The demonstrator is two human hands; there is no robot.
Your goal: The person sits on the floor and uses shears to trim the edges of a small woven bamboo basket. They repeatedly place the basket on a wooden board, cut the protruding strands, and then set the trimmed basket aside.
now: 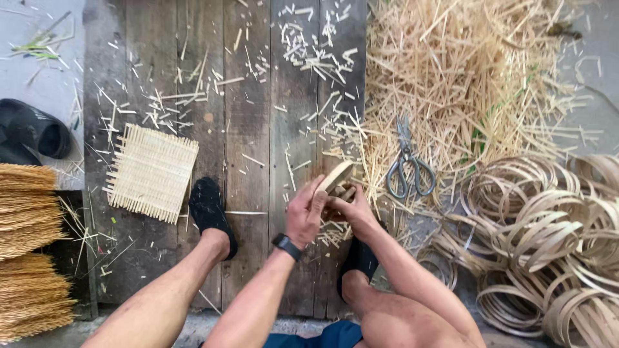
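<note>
A thin bamboo strip [336,177] was held between both hands, in front of the knees. The left hand [305,212] was closed around the strip from the left side, with its fingers curled over it. The right hand [348,207] was closed on it from below and to the right. The two hands were touching, and neither was nearer than the other. The strip was flat and pale, and it looked bent into a curve. Its long way ran up and to the right, away from the hands.

A black watch [286,246] was worn on the left wrist. Just to the right of the hands, grey metal scissors [407,166] were laid on the ground with their points facing away. Further right, many round bamboo hoops [548,238] were piled up. To the left of the hands, a square woven mat [152,173] was laid on the old wooden boards [251,96]. Beyond the hands, a big heap of dry bamboo scraps [464,71] was spread.
</note>
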